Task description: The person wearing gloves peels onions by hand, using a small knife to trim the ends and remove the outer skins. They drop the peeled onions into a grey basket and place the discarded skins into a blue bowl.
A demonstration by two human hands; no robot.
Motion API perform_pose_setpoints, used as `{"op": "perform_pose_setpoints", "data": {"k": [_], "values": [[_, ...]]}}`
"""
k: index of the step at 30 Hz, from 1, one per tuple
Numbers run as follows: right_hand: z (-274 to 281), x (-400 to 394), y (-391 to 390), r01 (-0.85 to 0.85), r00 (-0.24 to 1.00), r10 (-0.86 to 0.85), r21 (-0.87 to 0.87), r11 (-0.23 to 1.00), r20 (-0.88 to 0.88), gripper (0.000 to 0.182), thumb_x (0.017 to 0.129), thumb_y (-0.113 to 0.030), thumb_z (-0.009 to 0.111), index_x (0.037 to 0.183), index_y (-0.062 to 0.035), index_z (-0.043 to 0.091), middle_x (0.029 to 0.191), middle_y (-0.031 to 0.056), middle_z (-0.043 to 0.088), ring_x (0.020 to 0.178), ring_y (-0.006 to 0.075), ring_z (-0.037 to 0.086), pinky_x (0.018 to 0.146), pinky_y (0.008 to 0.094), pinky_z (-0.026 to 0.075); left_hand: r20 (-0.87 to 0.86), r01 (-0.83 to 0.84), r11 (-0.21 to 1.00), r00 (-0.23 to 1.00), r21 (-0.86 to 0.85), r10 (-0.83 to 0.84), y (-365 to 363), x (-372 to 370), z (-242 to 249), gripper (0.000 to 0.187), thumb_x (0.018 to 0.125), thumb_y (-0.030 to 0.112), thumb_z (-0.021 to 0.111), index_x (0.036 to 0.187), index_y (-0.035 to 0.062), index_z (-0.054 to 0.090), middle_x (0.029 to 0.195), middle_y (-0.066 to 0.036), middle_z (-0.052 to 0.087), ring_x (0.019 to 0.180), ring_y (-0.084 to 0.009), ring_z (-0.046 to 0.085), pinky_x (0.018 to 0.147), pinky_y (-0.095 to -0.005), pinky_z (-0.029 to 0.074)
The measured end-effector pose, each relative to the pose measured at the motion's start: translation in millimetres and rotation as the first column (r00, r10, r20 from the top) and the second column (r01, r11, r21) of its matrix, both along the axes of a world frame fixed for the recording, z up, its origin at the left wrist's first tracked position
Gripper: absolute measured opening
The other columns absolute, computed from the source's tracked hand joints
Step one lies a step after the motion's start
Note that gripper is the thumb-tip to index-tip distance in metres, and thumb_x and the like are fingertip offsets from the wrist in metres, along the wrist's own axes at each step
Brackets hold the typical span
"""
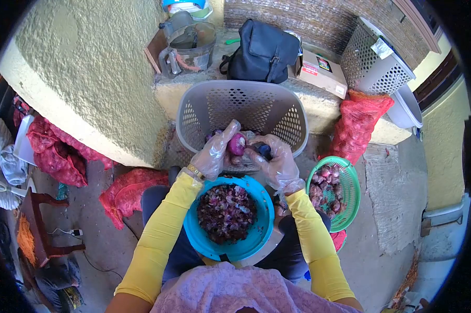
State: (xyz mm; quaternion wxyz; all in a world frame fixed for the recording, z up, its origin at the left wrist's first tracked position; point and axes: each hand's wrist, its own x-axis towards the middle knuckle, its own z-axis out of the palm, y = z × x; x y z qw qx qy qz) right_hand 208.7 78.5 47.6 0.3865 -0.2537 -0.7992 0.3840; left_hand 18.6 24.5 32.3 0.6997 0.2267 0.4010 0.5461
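My left hand (217,153), in a clear plastic glove, is closed around a purple onion (237,144) with a shiny peeled surface. Close to the onion's right side, my gloved right hand (275,163) curls around a small dark object (264,151); its kind is mostly hidden by the fingers. Both hands are over the near rim of a grey perforated basket (240,86), where a few onions partly show behind the left hand. Below them, a blue basin (266,219) between my knees holds a heap of onion skins (227,214).
On the right, a green basket (354,195) holds unpeeled onions beside a red mesh sack (358,125). More mesh sacks (133,194) lie at left. A black backpack (264,52), carton (323,73) and clear jug (193,49) stand on the ledge behind.
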Motion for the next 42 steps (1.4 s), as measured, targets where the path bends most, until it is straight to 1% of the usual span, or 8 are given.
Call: {"op": "perform_pose_setpoints", "data": {"k": [8,13,19,22,28,32,36,42], "values": [[-8.6,0.0,0.1,-0.006,1.000,0.008,-0.091,0.996,0.022,0.017,0.090,-0.011,0.080,0.103,-0.0006,0.076,0.090,0.0157,0.070,0.081,0.0301,0.067,0.077,0.0391,0.053,-0.031,-0.001,0.999,1.000,0.033,0.002,-4.2,3.4,1.9,0.053,0.106,0.058,0.056,0.114,0.0078,0.071,0.093,0.000,0.067,0.075,-0.0088,0.059,0.060,-0.0246,0.051],[-25.1,-2.8,3.7,0.053,0.998,-0.049,-0.102,0.993,0.038,0.022,0.090,-0.014,0.079,0.102,0.0031,0.073,0.088,0.0171,0.070,0.081,0.0301,0.068,0.076,0.0400,0.053,-0.264,0.022,0.999,0.964,0.044,-0.009,-3.4,5.3,-0.8,0.051,0.108,0.058,0.051,0.105,0.0105,0.068,0.083,0.002,0.057,0.069,-0.0075,0.052,0.058,-0.0240,0.048],[-15.7,-1.0,6.0,0.152,0.988,-0.127,-0.353,0.923,0.094,0.017,0.092,-0.015,0.077,0.097,0.0014,0.073,0.079,0.0076,0.068,0.073,0.0148,0.062,0.071,0.0342,0.052,-0.304,0.045,0.998,0.952,0.054,-0.027,-2.8,1.8,-6.2,0.054,0.109,0.058,0.050,0.111,0.0080,0.069,0.086,0.002,0.058,0.065,-0.0082,0.052,0.055,-0.0249,0.044],[-13.4,7.8,8.5,0.001,1.000,-0.010,-0.442,0.897,-0.019,0.013,0.093,-0.014,0.076,0.096,-0.0017,0.073,0.077,0.0004,0.066,0.073,0.0092,0.058,0.070,0.0313,0.051,-0.233,0.033,0.997,0.972,0.065,-0.017,4.9,-7.7,-22.4,0.055,0.107,0.062,0.052,0.121,0.0119,0.069,0.099,0.001,0.070,0.085,-0.0086,0.064,0.064,-0.0234,0.048],[0.5,23.3,3.4,-0.404,0.837,0.501,-0.370,0.837,0.220,0.026,0.089,-0.017,0.083,0.109,-0.0034,0.073,0.094,0.0035,0.074,0.086,0.0122,0.066,0.084,0.0322,0.054,-0.157,-0.134,0.987,0.976,0.090,0.147,6.0,-8.8,-33.4,0.046,0.107,0.056,0.057,0.122,0.0141,0.068,0.101,0.000,0.068,0.086,-0.0102,0.065,0.070,-0.0261,0.050],[0.4,31.6,5.3,-0.352,0.711,0.634,-0.627,0.695,0.304,0.028,0.091,-0.017,0.080,0.116,-0.0072,0.072,0.101,0.0046,0.076,0.095,0.0148,0.067,0.092,0.0336,0.053,-0.074,-0.118,0.993,0.990,-0.005,0.117,5.2,-13.0,-28.8,0.037,0.108,0.048,0.059,0.121,0.0143,0.065,0.100,0.000,0.066,0.086,-0.0122,0.065,0.073,-0.0291,0.053],[-0.4,31.3,7.4,-0.359,0.684,0.634,-0.589,0.724,0.362,0.036,0.089,-0.013,0.081,0.123,-0.0079,0.072,0.097,0.0005,0.073,0.097,0.0128,0.066,0.093,0.0312,0.053,0.023,-0.136,0.990,0.991,0.022,0.135,8.5,-12.1,-40.0,0.025,0.107,0.029,0.063,0.124,0.0115,0.058,0.102,-0.003,0.064,0.087,-0.0159,0.065,0.086,-0.0355,0.059],[5.7,32.3,4.7,-0.280,0.668,0.628,-0.646,0.710,0.400,0.028,0.089,-0.016,0.081,0.114,-0.0091,0.072,0.090,-0.0027,0.067,0.087,0.0105,0.060,0.085,0.0299,0.050,-0.011,-0.155,0.982,0.988,0.106,0.157,6.1,-9.7,-36.8,0.050,0.096,0.011,0.076,0.137,0.0085,0.047,0.113,-0.008,0.063,0.092,-0.0189,0.069,0.094,-0.0435,0.062]]}}
